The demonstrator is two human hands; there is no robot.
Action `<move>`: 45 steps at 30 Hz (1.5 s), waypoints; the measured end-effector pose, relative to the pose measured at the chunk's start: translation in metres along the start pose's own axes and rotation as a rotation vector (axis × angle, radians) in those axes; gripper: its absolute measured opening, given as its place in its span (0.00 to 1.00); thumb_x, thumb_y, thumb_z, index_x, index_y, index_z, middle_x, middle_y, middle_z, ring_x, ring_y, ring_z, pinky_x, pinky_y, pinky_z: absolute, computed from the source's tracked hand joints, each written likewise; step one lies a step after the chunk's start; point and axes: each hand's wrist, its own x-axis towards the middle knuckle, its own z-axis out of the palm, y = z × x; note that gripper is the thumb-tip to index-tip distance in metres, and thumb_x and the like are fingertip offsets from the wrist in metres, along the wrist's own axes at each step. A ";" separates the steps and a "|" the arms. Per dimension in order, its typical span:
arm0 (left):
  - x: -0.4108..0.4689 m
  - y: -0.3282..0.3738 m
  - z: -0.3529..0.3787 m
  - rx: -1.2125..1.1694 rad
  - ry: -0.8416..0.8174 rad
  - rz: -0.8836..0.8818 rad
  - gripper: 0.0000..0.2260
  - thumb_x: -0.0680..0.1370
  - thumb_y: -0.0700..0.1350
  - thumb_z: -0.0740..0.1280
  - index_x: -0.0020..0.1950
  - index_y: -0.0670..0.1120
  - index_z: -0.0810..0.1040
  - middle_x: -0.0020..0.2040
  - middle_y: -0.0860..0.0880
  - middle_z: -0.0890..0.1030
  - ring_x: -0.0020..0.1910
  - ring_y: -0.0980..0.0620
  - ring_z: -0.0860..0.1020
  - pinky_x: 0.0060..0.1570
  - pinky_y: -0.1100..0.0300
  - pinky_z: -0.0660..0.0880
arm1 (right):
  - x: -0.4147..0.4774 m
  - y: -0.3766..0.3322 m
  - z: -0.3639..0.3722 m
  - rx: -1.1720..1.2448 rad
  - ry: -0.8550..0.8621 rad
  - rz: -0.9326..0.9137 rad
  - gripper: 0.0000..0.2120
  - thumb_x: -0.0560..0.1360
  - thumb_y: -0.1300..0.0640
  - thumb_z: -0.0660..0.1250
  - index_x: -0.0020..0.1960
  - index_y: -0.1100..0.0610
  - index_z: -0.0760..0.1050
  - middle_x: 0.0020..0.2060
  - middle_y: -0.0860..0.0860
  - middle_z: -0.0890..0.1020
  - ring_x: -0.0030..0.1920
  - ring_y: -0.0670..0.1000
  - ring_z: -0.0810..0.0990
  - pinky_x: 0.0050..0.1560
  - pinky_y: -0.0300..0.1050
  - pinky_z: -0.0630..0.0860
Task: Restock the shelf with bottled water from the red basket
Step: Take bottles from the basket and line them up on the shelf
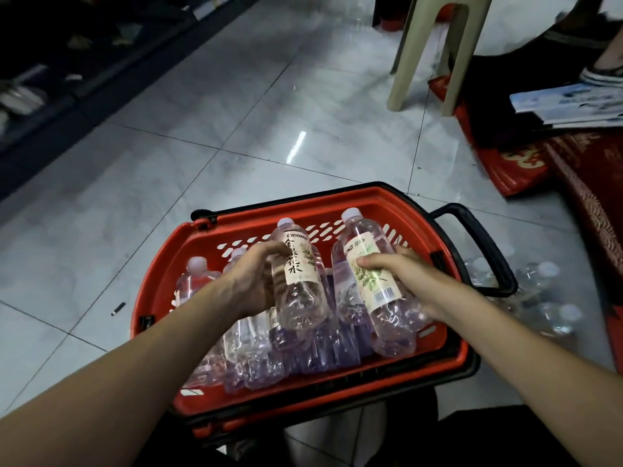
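Observation:
A red basket (340, 382) with black handles stands on the tiled floor in front of me, filled with several clear water bottles with white caps. My left hand (256, 278) grips one labelled bottle (300, 284) around its middle, held above the basket. My right hand (401, 274) grips a second labelled bottle (377, 288) the same way, just to the right. More bottles (256, 352) lie and stand beneath them in the basket. The dark shelf (60, 72) runs along the upper left.
A beige plastic stool (435, 52) stands ahead on the right. Red mats (573, 170) and a stack of papers (569, 106) lie at the right, beside a person's foot. More clear bottles (542, 291) lie on the floor right of the basket. A small dark object (118, 309) lies left.

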 end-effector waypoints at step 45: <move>-0.376 -0.084 0.366 0.429 -1.392 0.691 0.36 0.44 0.50 0.86 0.50 0.44 0.85 0.50 0.39 0.85 0.44 0.45 0.85 0.41 0.52 0.82 | -0.522 -0.001 -0.149 0.506 1.032 -0.893 0.23 0.68 0.53 0.74 0.61 0.55 0.76 0.54 0.56 0.85 0.57 0.59 0.83 0.62 0.65 0.75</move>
